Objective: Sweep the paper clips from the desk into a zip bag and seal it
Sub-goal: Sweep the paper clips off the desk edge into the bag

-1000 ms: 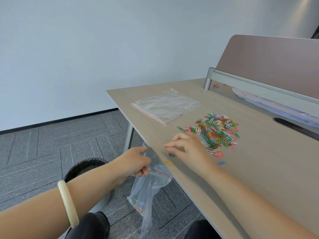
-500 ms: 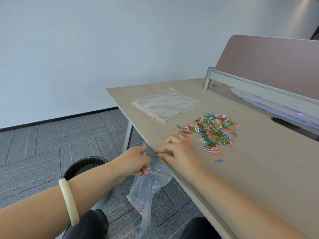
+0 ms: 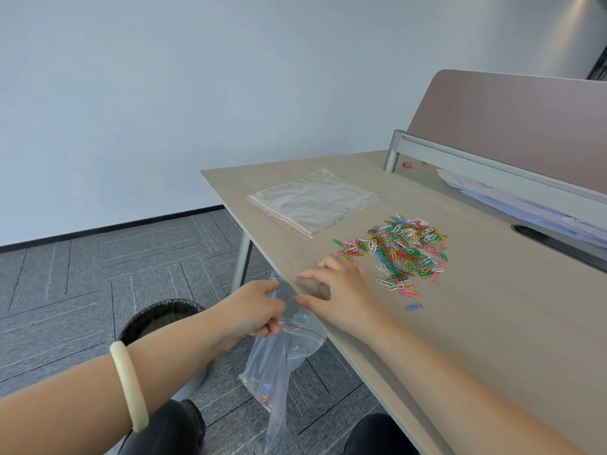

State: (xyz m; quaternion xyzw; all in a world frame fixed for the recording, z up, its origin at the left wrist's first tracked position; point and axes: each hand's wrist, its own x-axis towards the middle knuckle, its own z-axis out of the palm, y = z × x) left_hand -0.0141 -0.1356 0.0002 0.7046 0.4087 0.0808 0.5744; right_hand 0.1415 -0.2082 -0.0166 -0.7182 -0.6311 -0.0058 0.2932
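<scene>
A clear zip bag (image 3: 279, 366) with a red seal line hangs below the desk's front edge, a few coloured clips in its bottom. My left hand (image 3: 253, 307) pinches the bag's mouth against the edge. My right hand (image 3: 341, 290) rests flat on the desk (image 3: 492, 323) right at the bag's opening, fingers spread and cupped toward it. A heap of coloured paper clips (image 3: 402, 251) lies just beyond my right hand. One blue clip (image 3: 414, 307) sits alone nearer to me.
A second, flat zip bag (image 3: 312, 201) lies farther back on the desk. A black waste bin (image 3: 157, 320) stands on the carpet below my left arm. A divider panel (image 3: 509, 126) and white papers (image 3: 512, 205) run along the desk's right side.
My right hand slid leftward from the clip heap to the desk edge at the bag's mouth. A clip near the edge is no longer visible. My left hand stayed holding the bag.
</scene>
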